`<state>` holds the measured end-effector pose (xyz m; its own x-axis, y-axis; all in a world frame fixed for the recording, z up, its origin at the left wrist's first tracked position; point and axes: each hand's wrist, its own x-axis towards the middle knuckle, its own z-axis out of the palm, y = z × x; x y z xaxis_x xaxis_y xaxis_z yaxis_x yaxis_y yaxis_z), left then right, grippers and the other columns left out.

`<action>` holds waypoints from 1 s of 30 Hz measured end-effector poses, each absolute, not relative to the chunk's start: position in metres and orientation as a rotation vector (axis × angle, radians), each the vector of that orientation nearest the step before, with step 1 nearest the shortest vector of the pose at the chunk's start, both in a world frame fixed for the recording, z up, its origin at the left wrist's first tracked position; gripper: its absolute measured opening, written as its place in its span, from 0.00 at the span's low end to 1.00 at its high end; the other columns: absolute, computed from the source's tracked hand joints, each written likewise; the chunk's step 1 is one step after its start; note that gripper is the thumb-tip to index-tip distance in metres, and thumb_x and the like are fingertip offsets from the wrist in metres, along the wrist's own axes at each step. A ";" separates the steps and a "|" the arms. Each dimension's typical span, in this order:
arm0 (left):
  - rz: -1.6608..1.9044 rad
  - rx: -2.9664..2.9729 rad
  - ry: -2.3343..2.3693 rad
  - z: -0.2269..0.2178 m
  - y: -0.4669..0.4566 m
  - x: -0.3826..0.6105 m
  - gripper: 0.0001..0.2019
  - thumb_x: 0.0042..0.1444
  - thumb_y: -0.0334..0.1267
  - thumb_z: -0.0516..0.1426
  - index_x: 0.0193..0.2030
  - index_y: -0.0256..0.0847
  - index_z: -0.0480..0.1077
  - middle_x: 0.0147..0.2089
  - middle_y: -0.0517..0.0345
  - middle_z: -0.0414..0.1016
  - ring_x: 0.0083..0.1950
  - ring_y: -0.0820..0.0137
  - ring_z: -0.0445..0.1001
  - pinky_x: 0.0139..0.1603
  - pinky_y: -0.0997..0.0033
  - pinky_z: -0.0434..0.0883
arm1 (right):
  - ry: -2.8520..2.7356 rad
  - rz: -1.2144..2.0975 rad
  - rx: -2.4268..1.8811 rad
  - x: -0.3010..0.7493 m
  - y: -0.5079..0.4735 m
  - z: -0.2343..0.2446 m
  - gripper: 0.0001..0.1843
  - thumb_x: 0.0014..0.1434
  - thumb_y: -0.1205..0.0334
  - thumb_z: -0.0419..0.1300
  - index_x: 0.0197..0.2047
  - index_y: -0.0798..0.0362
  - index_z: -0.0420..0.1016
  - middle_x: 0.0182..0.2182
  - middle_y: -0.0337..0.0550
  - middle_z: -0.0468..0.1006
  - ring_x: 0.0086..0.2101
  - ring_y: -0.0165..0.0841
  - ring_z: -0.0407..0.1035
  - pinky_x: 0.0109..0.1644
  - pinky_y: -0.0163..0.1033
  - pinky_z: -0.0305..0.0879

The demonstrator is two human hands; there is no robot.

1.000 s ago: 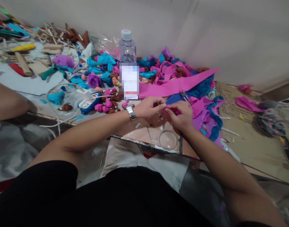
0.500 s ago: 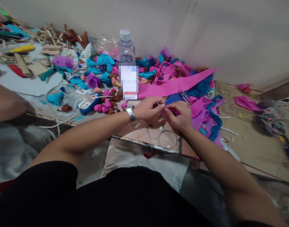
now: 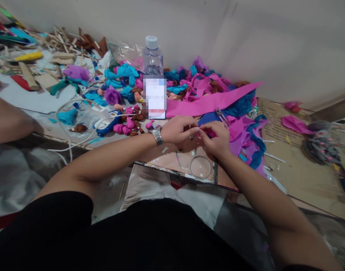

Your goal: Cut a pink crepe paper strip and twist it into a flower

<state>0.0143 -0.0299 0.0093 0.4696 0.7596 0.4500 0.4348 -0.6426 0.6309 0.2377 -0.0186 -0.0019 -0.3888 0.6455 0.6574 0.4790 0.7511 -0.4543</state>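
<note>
Over the table's front part, my left hand (image 3: pixel 180 130), with a metal watch at its wrist, meets my right hand (image 3: pixel 218 139) fingertip to fingertip. Both are closed in a pinch on a small bit of pink crepe paper (image 3: pixel 199 128), mostly hidden by the fingers. Just beyond the hands lies a long pink crepe paper strip (image 3: pixel 209 102). A small metal cutting tool (image 3: pixel 221 117) rests near my right hand's knuckles, on something blue. Below the hands, a thin clear ring (image 3: pixel 200 167), perhaps a tape roll, lies near the table edge.
A phone (image 3: pixel 155 98) leans against a clear bottle (image 3: pixel 152 56). Crumpled paper flowers (image 3: pixel 112 96) and scraps cover the back. A white cable (image 3: pixel 58 113) loops at left, near another person's arm (image 3: pixel 8 113). Cardboard (image 3: pixel 296 165) lies at right; wood offcuts (image 3: pixel 62 58) are piled far left.
My hands stay pinched together in nearly the same place, with small finger shifts; less pink shows between the fingertips. The whole view has shifted slightly.
</note>
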 end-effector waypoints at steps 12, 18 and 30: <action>1.017 2.237 0.990 0.009 -0.029 0.015 0.23 0.74 0.55 0.50 0.44 0.39 0.78 0.38 0.51 0.82 0.38 0.66 0.77 0.44 0.66 0.69 | -2.066 0.243 -0.853 0.239 -0.017 -0.001 0.17 0.70 0.44 0.63 0.38 0.47 0.82 0.33 0.42 0.85 0.36 0.40 0.77 0.48 0.51 0.69; 0.995 2.282 1.010 0.013 -0.031 0.016 0.22 0.75 0.52 0.49 0.43 0.38 0.77 0.38 0.51 0.81 0.37 0.67 0.75 0.42 0.67 0.67 | -2.059 0.270 -0.862 0.239 -0.016 -0.002 0.17 0.69 0.44 0.65 0.37 0.48 0.83 0.31 0.42 0.85 0.34 0.39 0.76 0.46 0.50 0.68; 0.951 2.350 1.026 0.001 -0.027 0.016 0.23 0.76 0.51 0.47 0.43 0.40 0.79 0.37 0.50 0.81 0.37 0.65 0.75 0.41 0.66 0.66 | -2.104 0.284 -0.855 0.238 -0.013 -0.003 0.17 0.70 0.43 0.64 0.39 0.47 0.82 0.34 0.42 0.85 0.36 0.39 0.77 0.46 0.49 0.68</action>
